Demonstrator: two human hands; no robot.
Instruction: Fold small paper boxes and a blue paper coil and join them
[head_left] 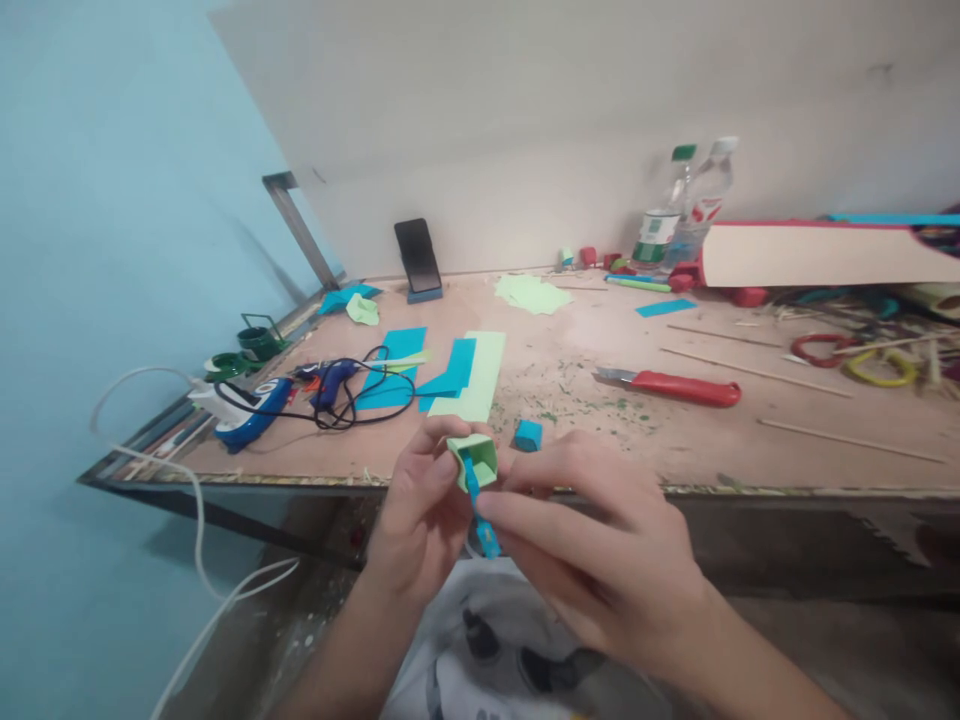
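Note:
Between thumb and fingers, my left hand [420, 500] holds a small light-green folded paper cup [486, 458] with its opening toward me. A narrow blue paper strip [486, 535] runs out of that opening and hangs down. My right hand [592, 530] pinches this strip between thumb and index finger, just below the cup's rim. Both hands are in front of the table's near edge. Just beyond them on the table sits a small blue paper piece [529, 435], folded into a block. The right hand's lower fingers are partly hidden.
A red utility knife [686, 388] lies with its blade out, right of centre. Left are a blue glue gun [334, 383], its tangled cord and a power strip [253, 412]. Blue and green paper sheets [487, 365], a phone [418, 256], bottles [660, 225], scissors [881, 364] and thin sticks stand or lie around.

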